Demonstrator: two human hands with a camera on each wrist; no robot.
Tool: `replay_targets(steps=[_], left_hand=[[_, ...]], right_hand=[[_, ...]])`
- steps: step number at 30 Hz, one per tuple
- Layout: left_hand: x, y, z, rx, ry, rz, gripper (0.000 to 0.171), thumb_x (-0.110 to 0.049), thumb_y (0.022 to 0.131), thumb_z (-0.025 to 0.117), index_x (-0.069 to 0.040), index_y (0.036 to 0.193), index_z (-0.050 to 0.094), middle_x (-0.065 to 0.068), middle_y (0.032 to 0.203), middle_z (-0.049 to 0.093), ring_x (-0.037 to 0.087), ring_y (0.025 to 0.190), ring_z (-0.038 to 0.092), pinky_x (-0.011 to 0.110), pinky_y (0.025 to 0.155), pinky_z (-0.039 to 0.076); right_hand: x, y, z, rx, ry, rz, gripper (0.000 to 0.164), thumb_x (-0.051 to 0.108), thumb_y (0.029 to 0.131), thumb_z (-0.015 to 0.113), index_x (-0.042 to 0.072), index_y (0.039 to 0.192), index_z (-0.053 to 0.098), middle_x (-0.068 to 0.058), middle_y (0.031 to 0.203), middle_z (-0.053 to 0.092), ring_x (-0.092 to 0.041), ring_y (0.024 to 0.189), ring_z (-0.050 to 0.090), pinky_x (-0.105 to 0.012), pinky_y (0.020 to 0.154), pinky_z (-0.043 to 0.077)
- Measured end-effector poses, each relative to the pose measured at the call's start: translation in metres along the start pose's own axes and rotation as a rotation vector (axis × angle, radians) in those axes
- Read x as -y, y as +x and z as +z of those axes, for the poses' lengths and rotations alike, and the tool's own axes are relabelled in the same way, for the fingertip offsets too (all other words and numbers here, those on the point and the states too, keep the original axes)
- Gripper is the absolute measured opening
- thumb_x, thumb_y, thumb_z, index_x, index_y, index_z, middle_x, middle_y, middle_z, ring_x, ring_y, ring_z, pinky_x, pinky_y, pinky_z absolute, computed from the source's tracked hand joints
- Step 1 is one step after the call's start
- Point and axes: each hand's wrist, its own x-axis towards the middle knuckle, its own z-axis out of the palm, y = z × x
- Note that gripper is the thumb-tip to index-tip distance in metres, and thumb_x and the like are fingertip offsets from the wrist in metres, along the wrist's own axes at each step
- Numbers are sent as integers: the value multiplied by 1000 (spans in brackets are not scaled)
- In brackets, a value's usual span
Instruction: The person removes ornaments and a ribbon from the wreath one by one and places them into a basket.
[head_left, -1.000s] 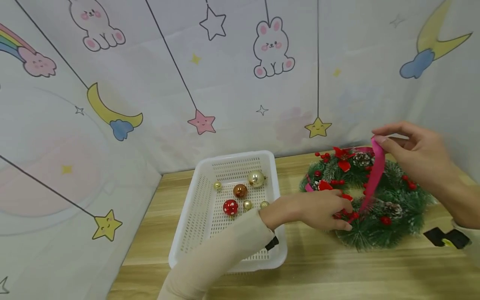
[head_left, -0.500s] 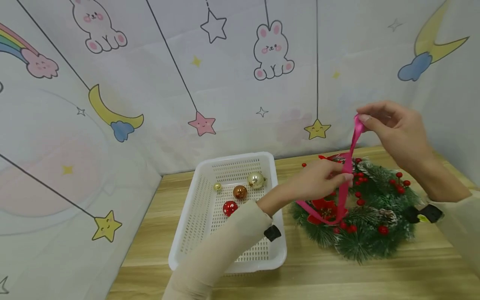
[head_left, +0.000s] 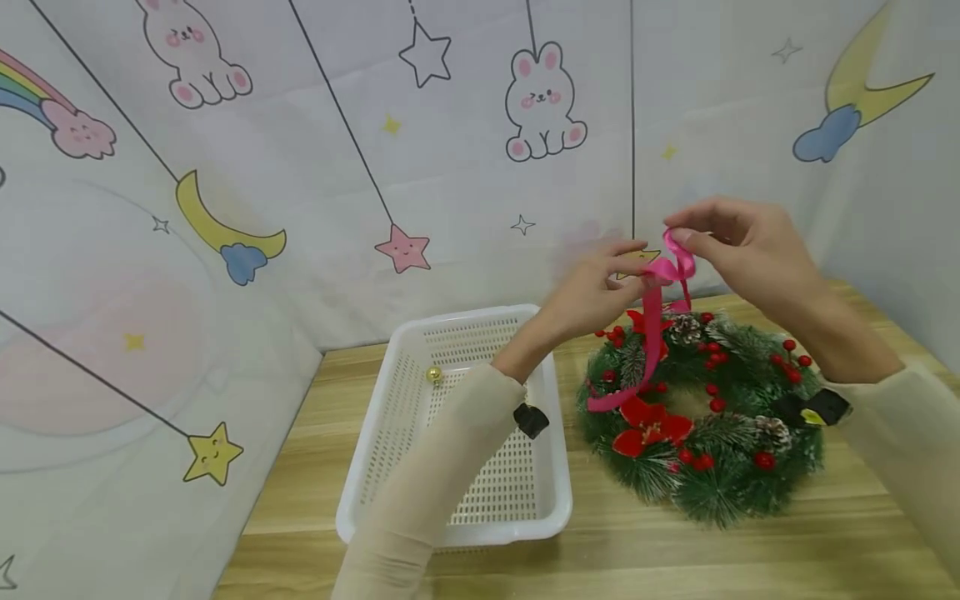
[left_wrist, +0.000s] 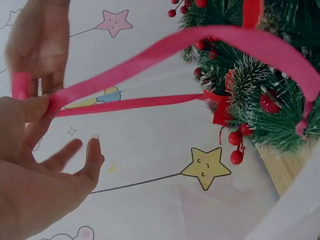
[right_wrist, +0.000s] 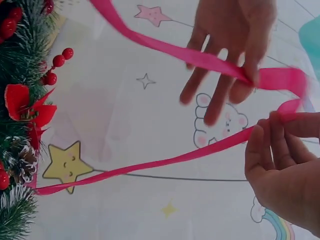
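A bright pink ribbon [head_left: 652, 329] rises from the back of a green wreath [head_left: 738, 479] on the table. My left hand [head_left: 596, 287] pinches it between thumb and forefinger; in the left wrist view the other fingers [left_wrist: 94, 162] are spread. Close by, my right hand [head_left: 765, 258] pinches the ribbon higher up, and the right wrist view shows a loop between both hands. One ribbon strand [right_wrist: 185, 156] runs taut to the wreath, the other sags across its left side. Red flowers [head_left: 648, 427], red berries [head_left: 764, 460] and pinecones [head_left: 772, 433] decorate the wreath.
Left of the wreath stands a white perforated plastic basket [head_left: 491, 529]. A small gold bauble [head_left: 434, 374] lies in it, and my left sleeve [head_left: 442, 467] hides part of the inside. A printed cloth backdrop [head_left: 465, 183] hangs behind the wooden table [head_left: 675, 558].
My left hand has risen from the wreath to the right hand, bringing ribbon with it. The right hand has moved left and up. My left arm now covers most baubles.
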Motion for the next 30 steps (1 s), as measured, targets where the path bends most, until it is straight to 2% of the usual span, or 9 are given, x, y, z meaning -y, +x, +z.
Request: replay_targets(steps=[2,4,7,9,12,16,19,24,30], left_hand=[[1,5,2,55,26,31,34,-24,110,55,-13,137,71,2,170,40,21,147,52,23,108,54],[1,10,4,74,24,62,32,-22,110,54,-11,135,72,4,163,49,20,143,56,23,109,53],[2,16,6,40,6,55,29,-19,111,54,-8,128,74,8,143,67,18,129,63,20,100,55],[4,17,6,1,-1,16,28,-17,111,53,-6,124,75,9,128,74,20,116,67,18,89,55],[10,17,2,-54,42,-44,30,-19,111,53,-7,128,75,8,129,75,21,114,70,20,81,53],[20,18,-8,-94,133,-67,32,-21,111,54,-9,134,73,6,134,73,22,121,71,22,86,57],[28,18,-16,-105,199,-66,32,-20,111,54,-7,135,72,7,132,74,22,120,70,24,86,57],[39,22,-25,-129,309,-53,32,-19,110,55,-7,133,73,8,124,77,22,110,72,24,78,53],[45,26,-32,-235,427,-101,31,-16,110,53,-5,130,74,8,122,78,15,80,65,20,68,47]], right_hand=[[4,2,2,-13,22,-25,27,29,104,67,16,126,75,19,115,73,-1,108,67,-10,85,50],[6,4,3,-2,39,-45,25,26,104,68,14,125,75,18,113,74,-1,105,69,-11,85,52],[3,3,4,48,38,-57,26,23,104,67,11,127,73,17,112,75,-2,101,71,-12,83,53],[-3,-1,2,84,2,-40,28,23,105,66,11,130,71,11,117,75,-1,100,71,-11,82,54],[-20,-13,-6,167,-143,10,36,29,108,62,11,138,64,-1,131,71,-9,110,71,-10,85,52],[-57,-41,-9,358,-390,15,49,35,108,61,5,146,56,-22,144,62,-38,127,65,-40,98,59],[-88,-66,0,488,-519,-16,63,39,104,67,-5,147,52,-34,152,49,-57,134,52,-71,102,49],[-118,-95,8,526,-645,-28,74,39,99,74,-10,148,50,-43,161,28,-67,141,34,-82,108,34],[-124,-103,2,525,-682,33,76,40,98,74,-14,145,52,-46,159,26,-70,140,30,-82,109,31]])
